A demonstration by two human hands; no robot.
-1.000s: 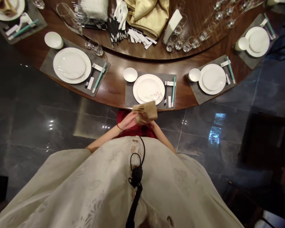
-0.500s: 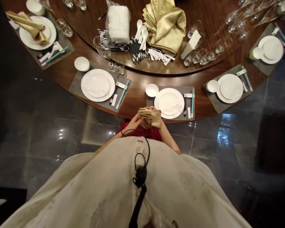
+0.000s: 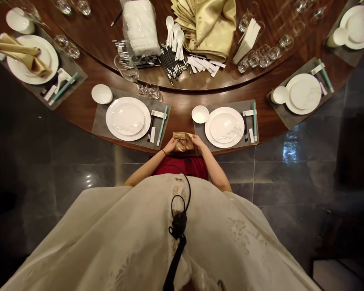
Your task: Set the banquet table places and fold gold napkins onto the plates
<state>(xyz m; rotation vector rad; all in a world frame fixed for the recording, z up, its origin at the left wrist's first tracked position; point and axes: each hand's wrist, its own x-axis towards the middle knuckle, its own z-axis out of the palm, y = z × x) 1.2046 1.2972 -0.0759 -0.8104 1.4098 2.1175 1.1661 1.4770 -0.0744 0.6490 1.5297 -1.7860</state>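
Observation:
A folded gold cloth napkin (image 3: 184,142) is held between my hands at the table's near edge. My left hand (image 3: 171,145) is closed on its left end, and my right hand (image 3: 197,141) grips the right end. Pleated layers show along the napkin's top. Just to the right lies a place setting with a white plate (image 3: 225,127), a small white bowl (image 3: 200,114) and a teal chopstick sleeve (image 3: 255,121) on a grey placemat. Left of my hands is a similar setting with a plate (image 3: 128,118) and bowl (image 3: 102,94).
On the raised turntable (image 3: 200,84) lie a stack of gold napkins (image 3: 214,28), white spoons (image 3: 179,40), black chopsticks (image 3: 171,64), a wrapped white pack (image 3: 140,28) and small glasses (image 3: 264,58). At the far left, a folded napkin (image 3: 27,56) rests on a plate.
My hands have spread to the napkin's two ends and moved slightly forward, to the table's edge. The napkin now lies more level and looks narrower front to back. The view has shifted and turned somewhat.

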